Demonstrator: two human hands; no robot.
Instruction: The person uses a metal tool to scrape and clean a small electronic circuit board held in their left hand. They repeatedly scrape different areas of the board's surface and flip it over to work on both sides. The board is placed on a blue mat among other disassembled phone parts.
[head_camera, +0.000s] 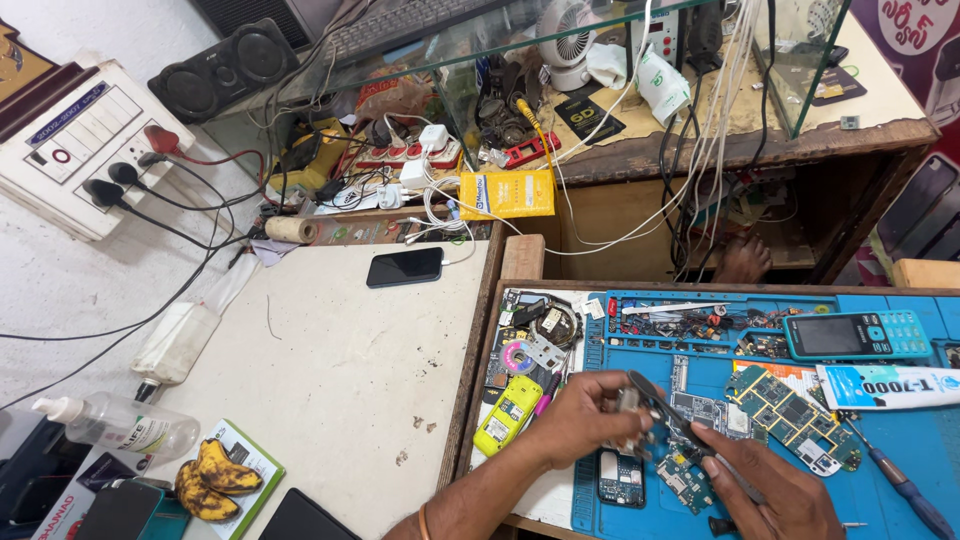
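Note:
My left hand pinches a small grey metal part above the blue work mat. My right hand grips dark tweezers whose tips meet that part. Under the hands lie an opened phone body and several green circuit boards. A yellow phone part lies left of my left hand.
A teal keypad phone and a white glue tube lie on the mat's right. A screwdriver sits at the right. A black smartphone rests on the white table, with bananas and a clear bottle at front left.

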